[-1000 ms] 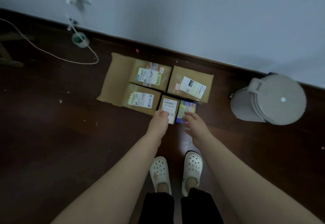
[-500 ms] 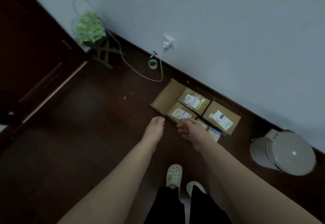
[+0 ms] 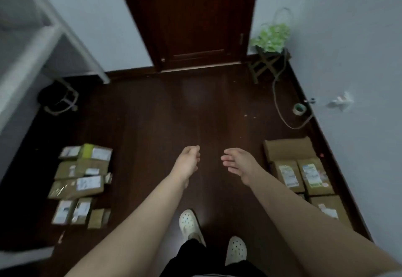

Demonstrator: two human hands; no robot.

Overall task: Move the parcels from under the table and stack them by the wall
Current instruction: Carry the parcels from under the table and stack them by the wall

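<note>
- We hold our left hand (image 3: 187,163) out over the middle of the dark brown wooden floor (image 3: 148,124); it is empty, with the fingers loosely curled inward.
- Our right hand (image 3: 240,164) is beside it, a little apart, also empty, with the fingers spread and relaxed.
- The brown cardboard parcels with white labels by the wall (image 3: 302,174) lie at the right edge of the floor, side by side along the pale wall (image 3: 359,59); we cannot tell if any lies on top of another.
- The other brown cardboard parcels (image 3: 80,183) lie in a loose group at the left edge of the floor, close to the white table frame (image 3: 65,31); several carry white labels and one has a yellow-green strip.
- A dark wooden door (image 3: 195,20) stands at the far edge of the floor.
- In the far right corner a green leafy plant (image 3: 270,38) sits on a small wooden stool (image 3: 264,63).
- A roll of tape (image 3: 299,109) and a pale cable (image 3: 280,107) lie near the right wall.
- Our white perforated clogs (image 3: 189,222) stand at the near edge.
</note>
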